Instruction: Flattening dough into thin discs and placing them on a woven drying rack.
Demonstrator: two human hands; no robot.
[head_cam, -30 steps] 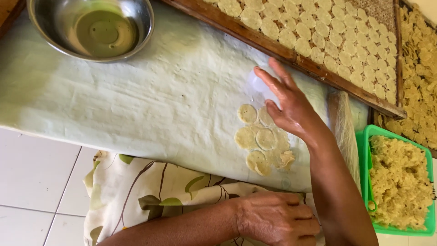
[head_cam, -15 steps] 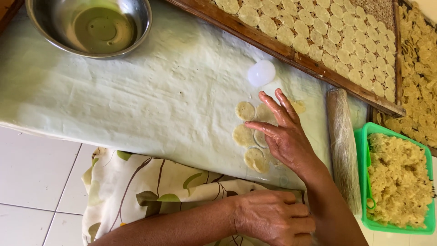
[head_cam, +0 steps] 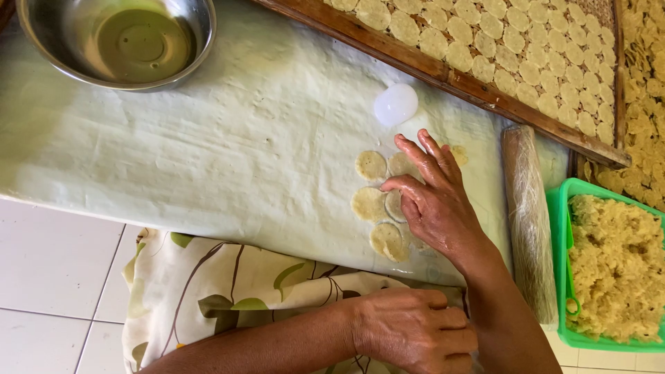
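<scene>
My right hand (head_cam: pixel 433 201) lies flat on several small round dough discs (head_cam: pixel 371 166) on a pale plastic-covered board (head_cam: pixel 208 159), with the index finger curled onto one disc (head_cam: pixel 395 206). Other discs (head_cam: pixel 386 241) lie just left of the hand. A white round cutter (head_cam: pixel 395 104) sits on the board just above the fingertips. My left hand (head_cam: pixel 415 329) rests closed at the near edge of the board, on the leaf-patterned cloth (head_cam: pixel 228 291) over my lap, holding nothing I can see.
A metal bowl (head_cam: pixel 118 41) with oily liquid stands at the top left. A plastic-wrapped rolling pin (head_cam: pixel 530 215) lies right of my hand. A green basket of crumbly dough (head_cam: pixel 613 270) is at the right. A wooden-framed tray (head_cam: pixel 499 41) of discs runs along the top.
My right hand has drawn back toward me from the upper board onto the discs, uncovering the white cutter. The left hand has stayed put.
</scene>
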